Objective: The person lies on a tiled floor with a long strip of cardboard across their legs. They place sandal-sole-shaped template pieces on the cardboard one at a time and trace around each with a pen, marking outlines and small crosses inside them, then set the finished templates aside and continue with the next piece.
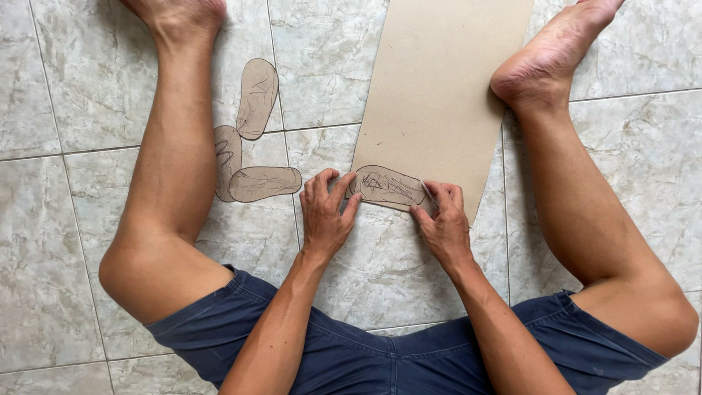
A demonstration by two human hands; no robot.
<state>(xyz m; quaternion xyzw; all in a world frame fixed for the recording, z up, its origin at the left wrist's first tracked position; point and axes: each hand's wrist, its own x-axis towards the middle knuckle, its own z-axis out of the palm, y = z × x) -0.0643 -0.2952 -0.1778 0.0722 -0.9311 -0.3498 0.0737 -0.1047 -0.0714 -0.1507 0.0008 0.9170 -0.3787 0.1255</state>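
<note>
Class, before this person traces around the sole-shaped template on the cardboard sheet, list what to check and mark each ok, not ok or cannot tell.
1. Sole template lies flat on the cardboard sheet, at its near edge: ok.
2. Left hand presses the template's left end: ok.
3. Right hand at its right end: ok.
4. Pen in the right-hand grip: cannot tell.
5. Three cut soles lie clear on the floor tiles: ok.

Grey tiled floor (pixel 58 241) carries a cardboard sheet (pixel 439 80) and three sole-shaped cutouts (pixel 256 99).
</note>
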